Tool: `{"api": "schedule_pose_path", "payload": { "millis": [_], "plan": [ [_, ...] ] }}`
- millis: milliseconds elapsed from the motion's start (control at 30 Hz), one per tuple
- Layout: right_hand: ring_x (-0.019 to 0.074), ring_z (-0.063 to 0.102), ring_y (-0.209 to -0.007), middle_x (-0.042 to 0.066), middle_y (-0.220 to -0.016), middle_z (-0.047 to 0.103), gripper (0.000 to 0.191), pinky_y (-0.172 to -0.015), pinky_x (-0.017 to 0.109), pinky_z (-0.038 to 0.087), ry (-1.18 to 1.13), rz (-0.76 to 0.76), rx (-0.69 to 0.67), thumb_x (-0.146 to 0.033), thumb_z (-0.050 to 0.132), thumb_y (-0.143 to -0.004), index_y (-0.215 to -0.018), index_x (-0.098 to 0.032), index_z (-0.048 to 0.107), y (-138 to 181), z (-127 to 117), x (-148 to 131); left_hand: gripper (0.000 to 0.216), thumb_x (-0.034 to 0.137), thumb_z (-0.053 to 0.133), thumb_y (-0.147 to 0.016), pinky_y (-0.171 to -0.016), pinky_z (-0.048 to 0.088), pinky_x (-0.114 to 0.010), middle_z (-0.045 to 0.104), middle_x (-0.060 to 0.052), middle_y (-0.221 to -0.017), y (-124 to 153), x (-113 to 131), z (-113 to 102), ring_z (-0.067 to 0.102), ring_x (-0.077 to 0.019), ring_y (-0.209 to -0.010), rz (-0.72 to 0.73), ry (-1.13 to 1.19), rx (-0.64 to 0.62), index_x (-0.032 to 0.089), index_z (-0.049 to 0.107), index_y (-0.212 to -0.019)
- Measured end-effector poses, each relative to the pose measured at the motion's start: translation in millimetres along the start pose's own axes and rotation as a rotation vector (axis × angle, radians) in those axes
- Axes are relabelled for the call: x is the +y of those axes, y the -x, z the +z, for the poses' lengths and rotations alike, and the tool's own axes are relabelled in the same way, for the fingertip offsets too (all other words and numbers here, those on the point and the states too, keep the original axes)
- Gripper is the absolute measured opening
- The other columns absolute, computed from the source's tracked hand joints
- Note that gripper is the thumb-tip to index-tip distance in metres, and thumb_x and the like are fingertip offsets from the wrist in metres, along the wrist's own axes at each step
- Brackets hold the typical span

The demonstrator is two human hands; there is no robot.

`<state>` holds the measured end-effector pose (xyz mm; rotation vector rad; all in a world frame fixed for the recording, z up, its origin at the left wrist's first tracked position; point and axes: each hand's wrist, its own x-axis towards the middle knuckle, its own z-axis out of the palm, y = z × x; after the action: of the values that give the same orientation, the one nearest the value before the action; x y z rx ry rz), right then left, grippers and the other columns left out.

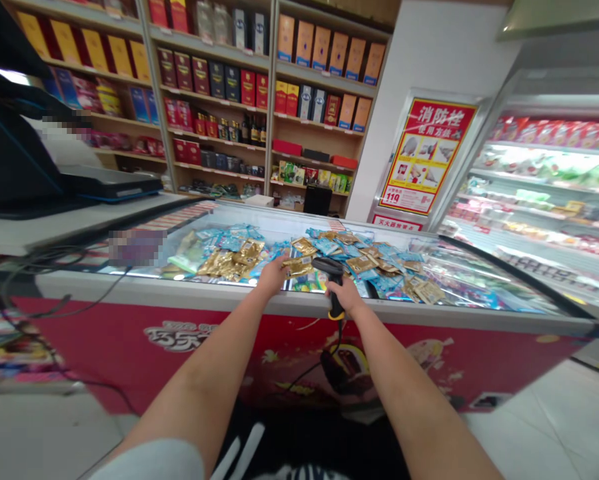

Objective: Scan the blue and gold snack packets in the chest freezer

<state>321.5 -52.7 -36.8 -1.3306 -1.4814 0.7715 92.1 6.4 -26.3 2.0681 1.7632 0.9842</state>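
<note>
My left hand (273, 275) pinches the edge of a small gold packet (299, 267) just above the glass top of the chest freezer. In my right hand (348, 295) is a black and yellow barcode scanner (329, 268), its handle gripped and its head tilted towards the gold packet. A cable hangs from the scanner's base down the freezer front. To the left lies a heap of gold packets (229, 262) with blue ones; on the right spreads another pile of blue packets (386, 257) mixed with gold.
The freezer's pale rim (179, 293) runs across in front of me. On the left, a counter (9, 233) carries a dark machine (19, 153), and loose cables (54, 303) hang over the freezer corner. Stocked shelves (219, 103) stand behind; a refrigerated display (544, 187) is on the right.
</note>
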Motion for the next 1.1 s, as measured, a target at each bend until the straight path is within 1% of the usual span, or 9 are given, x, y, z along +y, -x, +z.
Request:
{"api": "schedule_pose_path", "payload": {
  "millis": [167,300,400,500,667,800,900,1000,1100],
  "plan": [
    [0.0180,0.058,-0.056,0.004,-0.058,0.065,0.021,-0.058,0.030,0.045,0.013,0.010,0.000,-0.038,0.062,-0.069,-0.064,-0.017,0.063,1.2,1.1,-3.4,0.039,0.022,0.051,-0.091,-0.092,0.045,-0.026,0.070,-0.005,-0.119,0.5,-0.9,-0.1,0.064,-0.0203,-0.110,0.011,0.016,0.013,0.022,0.062,-0.128],
    [0.0185,0.059,-0.058,0.005,-0.060,0.066,0.022,-0.061,0.030,0.045,0.043,-0.039,0.005,-0.038,0.061,-0.071,-0.065,-0.017,0.064,1.1,0.7,-0.1,0.039,0.021,0.051,-0.091,-0.093,0.045,-0.026,0.070,-0.006,-0.121,1.3,0.1,-0.9,0.063,-0.0206,-0.113,0.000,0.003,0.021,0.022,0.061,-0.129],
    [0.0184,0.059,-0.058,0.005,-0.060,0.066,0.023,-0.061,0.030,0.045,0.072,-0.037,0.002,-0.039,0.061,-0.071,-0.062,-0.018,0.064,1.1,-0.1,2.3,0.037,0.022,0.051,-0.091,-0.091,0.046,-0.028,0.071,-0.007,-0.115,1.6,1.4,-1.5,0.064,-0.0220,-0.110,-0.032,-0.002,0.047,0.020,0.062,-0.126],
    [0.0189,0.061,-0.060,0.004,-0.061,0.066,0.022,-0.061,0.029,0.045,0.082,-0.024,0.000,-0.038,0.060,-0.072,-0.065,-0.018,0.065,2.2,-0.5,1.2,0.036,0.022,0.051,-0.091,-0.089,0.048,-0.031,0.072,-0.009,-0.110,2.1,2.5,-2.5,0.066,-0.0243,-0.105,-0.118,0.028,0.147,0.020,0.061,-0.125],
    [0.0197,0.061,-0.063,0.005,-0.063,0.067,0.021,-0.064,0.029,0.045,0.121,0.008,0.043,-0.038,0.060,-0.072,-0.068,-0.019,0.065,7.3,0.2,-3.0,0.040,0.020,0.045,-0.093,-0.090,0.049,-0.037,0.069,-0.013,-0.110,7.2,-3.1,-9.2,0.066,-0.0271,-0.103,-0.257,0.123,0.381,0.015,0.052,-0.132],
    [0.0193,0.060,-0.062,0.005,-0.063,0.067,0.019,-0.063,0.029,0.045,0.107,0.005,0.051,-0.037,0.060,-0.073,-0.068,-0.019,0.064,8.7,2.5,-3.6,0.044,0.014,0.041,-0.092,-0.096,0.047,-0.036,0.062,-0.012,-0.123,8.7,-25.3,-28.3,0.060,-0.0243,-0.112,-0.278,0.129,0.557,0.017,0.045,-0.136],
    [0.0184,0.059,-0.060,0.005,-0.060,0.066,0.022,-0.062,0.028,0.044,0.118,0.005,0.043,-0.037,0.059,-0.073,-0.060,-0.019,0.062,5.8,4.9,-3.3,0.041,0.011,0.041,-0.090,-0.102,0.044,-0.035,0.056,-0.012,-0.129,0.3,-48.9,-51.0,0.056,-0.0224,-0.117,-0.266,0.081,0.646,0.018,0.052,-0.129],
    [0.0179,0.060,-0.058,0.004,-0.059,0.065,0.019,-0.061,0.028,0.045,0.062,0.006,0.012,-0.036,0.061,-0.072,-0.064,-0.018,0.063,1.5,6.4,-2.1,0.036,0.011,0.038,-0.092,-0.101,0.045,-0.034,0.052,-0.014,-0.131,-16.1,-67.7,-71.9,0.059,-0.0208,-0.111,-0.300,0.026,0.634,0.015,0.061,-0.119],
    [0.0168,0.059,-0.056,0.003,-0.058,0.064,0.018,-0.058,0.028,0.045,-0.031,-0.006,-0.043,-0.036,0.061,-0.071,-0.068,-0.017,0.063,0.2,5.8,-1.5,0.037,0.017,0.046,-0.091,-0.101,0.046,-0.035,0.052,-0.016,-0.133,-31.9,-77.4,-81.6,0.059,-0.0230,-0.112,-0.296,-0.092,0.473,0.014,0.060,-0.125]
  ]
}}
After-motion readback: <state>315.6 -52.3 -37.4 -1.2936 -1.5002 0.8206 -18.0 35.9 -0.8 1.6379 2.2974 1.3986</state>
